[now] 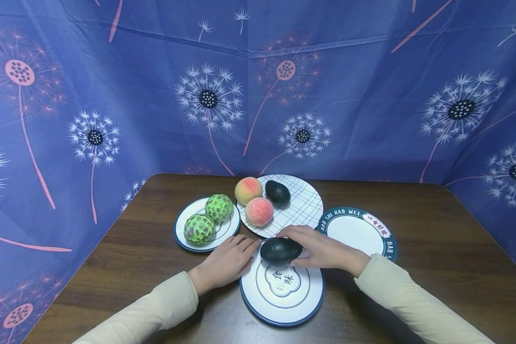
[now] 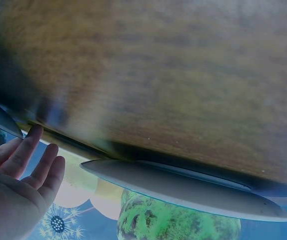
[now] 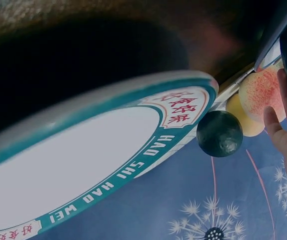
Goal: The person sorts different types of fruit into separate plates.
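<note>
A dark, glossy avocado (image 1: 280, 252) is at the back part of the front white plate (image 1: 283, 308), which has a blue rim and lettering in its middle. My right hand (image 1: 322, 247) grips it from the right, thumb on the near side and fingers on the far side. Whether the avocado touches the plate cannot be told. At the plate's left rim my left hand (image 1: 226, 262) rests with relaxed fingers and holds nothing. Slightly bent, spread fingers of that hand (image 2: 21, 172) show in the left wrist view, close to the plate's edge.
Behind stands a grid-patterned plate (image 1: 307, 200) with a second avocado (image 1: 277, 193), a yellow-red peach (image 1: 248, 190) and a pink peach (image 1: 259, 211). A left plate (image 1: 179, 229) bears two green speckled balls (image 1: 199, 228). A teal-rimmed plate (image 1: 355, 234) lies right. Patterned cloth (image 1: 369, 134) hangs behind.
</note>
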Demonstrator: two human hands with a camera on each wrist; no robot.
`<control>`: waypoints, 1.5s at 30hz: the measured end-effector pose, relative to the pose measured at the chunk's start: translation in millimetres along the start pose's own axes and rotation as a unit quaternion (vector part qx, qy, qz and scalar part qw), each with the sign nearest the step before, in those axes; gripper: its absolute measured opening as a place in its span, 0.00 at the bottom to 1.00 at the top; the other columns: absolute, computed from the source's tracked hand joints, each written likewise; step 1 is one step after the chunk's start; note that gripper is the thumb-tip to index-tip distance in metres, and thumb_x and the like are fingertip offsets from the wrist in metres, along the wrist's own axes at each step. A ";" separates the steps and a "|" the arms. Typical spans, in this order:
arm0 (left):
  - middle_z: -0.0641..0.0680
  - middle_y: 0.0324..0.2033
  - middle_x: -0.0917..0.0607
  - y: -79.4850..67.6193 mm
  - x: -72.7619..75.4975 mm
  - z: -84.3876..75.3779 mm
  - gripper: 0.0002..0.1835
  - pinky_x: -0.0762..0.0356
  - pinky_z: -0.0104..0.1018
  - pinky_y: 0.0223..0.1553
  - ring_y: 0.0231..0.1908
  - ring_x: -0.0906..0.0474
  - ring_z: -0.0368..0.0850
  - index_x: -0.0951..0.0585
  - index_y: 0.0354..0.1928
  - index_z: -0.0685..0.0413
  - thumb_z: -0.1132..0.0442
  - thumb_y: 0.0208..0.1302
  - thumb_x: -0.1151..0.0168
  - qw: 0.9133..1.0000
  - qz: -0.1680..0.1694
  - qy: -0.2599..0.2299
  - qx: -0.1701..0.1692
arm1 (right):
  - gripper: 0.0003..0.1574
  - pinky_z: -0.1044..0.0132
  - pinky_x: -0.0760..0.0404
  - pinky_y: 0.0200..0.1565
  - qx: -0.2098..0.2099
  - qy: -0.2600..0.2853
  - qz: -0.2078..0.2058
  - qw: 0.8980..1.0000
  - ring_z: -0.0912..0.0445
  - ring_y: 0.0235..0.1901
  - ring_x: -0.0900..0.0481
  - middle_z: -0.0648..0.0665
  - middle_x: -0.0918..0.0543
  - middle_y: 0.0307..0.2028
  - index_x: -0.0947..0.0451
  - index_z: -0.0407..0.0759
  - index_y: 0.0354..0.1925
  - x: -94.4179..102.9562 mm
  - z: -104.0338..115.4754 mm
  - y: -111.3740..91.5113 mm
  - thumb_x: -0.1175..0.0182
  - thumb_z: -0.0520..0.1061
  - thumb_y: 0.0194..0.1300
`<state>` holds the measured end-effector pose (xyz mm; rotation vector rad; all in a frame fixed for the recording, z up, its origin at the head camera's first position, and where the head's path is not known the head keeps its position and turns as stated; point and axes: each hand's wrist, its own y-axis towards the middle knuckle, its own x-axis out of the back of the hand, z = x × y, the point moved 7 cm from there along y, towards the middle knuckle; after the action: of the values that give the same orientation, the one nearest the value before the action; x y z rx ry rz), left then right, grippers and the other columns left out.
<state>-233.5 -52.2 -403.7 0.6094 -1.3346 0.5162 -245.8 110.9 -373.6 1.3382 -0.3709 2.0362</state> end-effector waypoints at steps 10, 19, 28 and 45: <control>0.49 0.53 0.23 0.2 -0.3 -0.2 0.26 0.28 0.40 0.56 0.55 0.30 0.44 0.33 0.63 0.52 0.51 0.65 0.50 1.000 -0.008 -0.005 -0.001 | 0.39 0.54 0.30 0.59 0.001 0.015 0.001 1.000 0.56 0.57 0.31 0.55 0.26 0.55 0.34 0.53 0.57 0.2 4.0 3.3 0.30 0.46 0.48; 0.50 0.53 0.23 -0.3 0.3 -0.9 0.26 0.28 0.40 0.56 0.56 0.30 0.44 0.33 0.63 0.51 0.51 0.65 0.49 1.000 -0.011 -0.003 -0.002 | 0.38 0.58 0.29 0.60 0.023 0.014 0.012 1.000 0.57 0.58 0.31 0.56 0.27 0.56 0.35 0.53 0.58 -4.0 8.2 4.8 0.32 0.42 0.50; 0.50 0.54 0.23 -0.3 0.1 -0.5 0.26 0.28 0.40 0.56 0.56 0.30 0.44 0.34 0.63 0.51 0.51 0.65 0.49 1.000 -0.010 -0.005 -0.003 | 0.38 0.54 0.31 0.60 0.027 -0.001 0.004 1.000 0.57 0.59 0.32 0.57 0.28 0.57 0.35 0.54 0.57 -2.0 9.4 4.2 0.31 0.42 0.49; 0.50 0.54 0.23 0.0 2.3 -0.5 0.26 0.28 0.40 0.56 0.55 0.29 0.44 0.33 0.63 0.51 0.51 0.65 0.50 1.000 -0.010 -0.009 -0.005 | 0.40 0.50 0.36 0.62 -0.008 -0.044 -0.013 0.999 0.54 0.60 0.34 0.53 0.28 0.58 0.34 0.52 0.59 13.6 -5.6 2.4 0.31 0.43 0.48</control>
<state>-232.8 -51.8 -401.5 0.6213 -1.3465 0.4883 -254.8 117.3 -363.6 1.4196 -0.4072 1.9540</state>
